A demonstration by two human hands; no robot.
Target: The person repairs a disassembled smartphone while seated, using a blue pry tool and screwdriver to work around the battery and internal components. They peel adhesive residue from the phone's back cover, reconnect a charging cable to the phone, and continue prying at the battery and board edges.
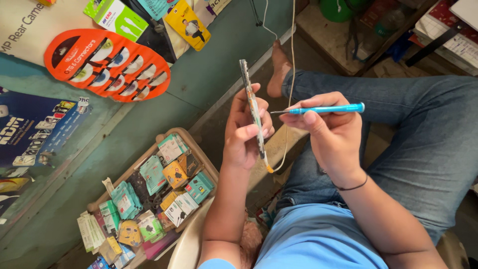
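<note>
Smartphone (252, 107) was held edge-on in left hand (244, 134), upright and slightly tilted, in front of the person's lap, over the blue jeans (423, 139). Left grip was pressed around the phone's lower half, thumb across the near face, fingers wrapped behind. Right hand (328, 132) pinched a blue-handled precision screwdriver (326, 109) between thumb and forefingers, shaft pointing left, tip just beside the phone's edge at mid-height; whether the tip touched could not be told. A white cable (290, 74) hung down past the phone's right side; whether it plugged into the lower end was unclear.

Step in hand, as judged: working the driver tip against the phone's side, either at a screw or a seam. Next move would call for steadying the phone, seating the tip square and turning or prying gently; a slip could scratch the frame.

Left and near, a wooden tray (196, 137) held packets of phone accessories (172, 182). Far left, an orange card of connectors (107, 65) hung on the green wall (209, 60). A bare foot (279, 69) showed beyond the hands.
</note>
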